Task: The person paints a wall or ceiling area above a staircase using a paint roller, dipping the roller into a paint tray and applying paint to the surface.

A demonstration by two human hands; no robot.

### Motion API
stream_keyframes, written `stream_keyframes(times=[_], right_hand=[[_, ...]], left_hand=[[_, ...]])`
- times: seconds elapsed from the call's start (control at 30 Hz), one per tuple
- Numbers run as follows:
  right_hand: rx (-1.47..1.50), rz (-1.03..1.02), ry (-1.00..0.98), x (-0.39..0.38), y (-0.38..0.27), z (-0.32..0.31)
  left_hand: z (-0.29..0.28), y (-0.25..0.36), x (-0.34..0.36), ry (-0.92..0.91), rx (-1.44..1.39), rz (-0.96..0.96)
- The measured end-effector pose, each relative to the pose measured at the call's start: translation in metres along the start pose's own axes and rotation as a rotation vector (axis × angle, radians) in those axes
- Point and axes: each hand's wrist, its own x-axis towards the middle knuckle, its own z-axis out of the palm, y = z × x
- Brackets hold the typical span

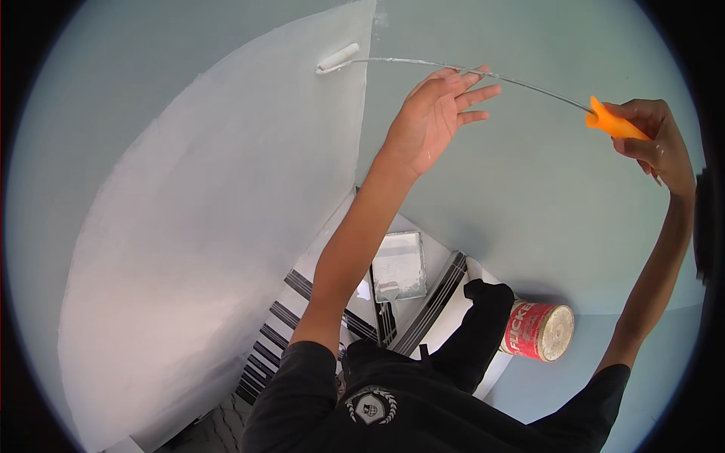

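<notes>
My right hand [657, 143] is closed around the orange handle of a mini paint roller [621, 123]. Its long thin metal rod runs leftward to a small white roller head [337, 59], which is at the white-painted wall [204, 189], near the corner. My left hand [442, 113] is raised under the rod with its fingers spread. The rod crosses its thumb and index finger and appears to touch them; no firm grip shows. Below, between my left arm and my legs, lies a paint tray [400, 264] smeared with white paint.
A grey-green wall [483, 174] meets the white one at the corner. To the right of my leg is a red and white paint bucket [538, 331] with a stained lid. White steps or tiles with black stripes [283, 313] lie below, left of my legs.
</notes>
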Motion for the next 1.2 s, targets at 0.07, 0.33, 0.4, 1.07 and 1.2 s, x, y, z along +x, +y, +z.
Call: stream_keyframes(times=[0.07, 0.33, 0.4, 1.07, 1.2], right_hand=[[-0.087, 0.022, 0.039, 0.012, 0.000, 0.014], [-0.045, -0.006, -0.271, 0.075, 0.042, 0.199], [-0.024, -0.068, -0.281, 0.082, 0.081, 0.262], [0.209, -0.025, -0.015, -0.104, 0.002, 0.038], [0.026, 0.026, -0.005, -0.098, -0.047, 0.011]], left_hand=[[-0.011, -0.010, -0.010, 0.127, -0.063, -0.062], [-0.153, -0.056, -0.112, 0.589, 0.034, -0.252], [-0.186, -0.074, -0.141, 0.754, 0.033, -0.331], [0.049, 0.005, -0.094, 0.091, 0.082, -0.012], [0.053, 0.038, -0.077, 0.030, 0.123, 0.088]])
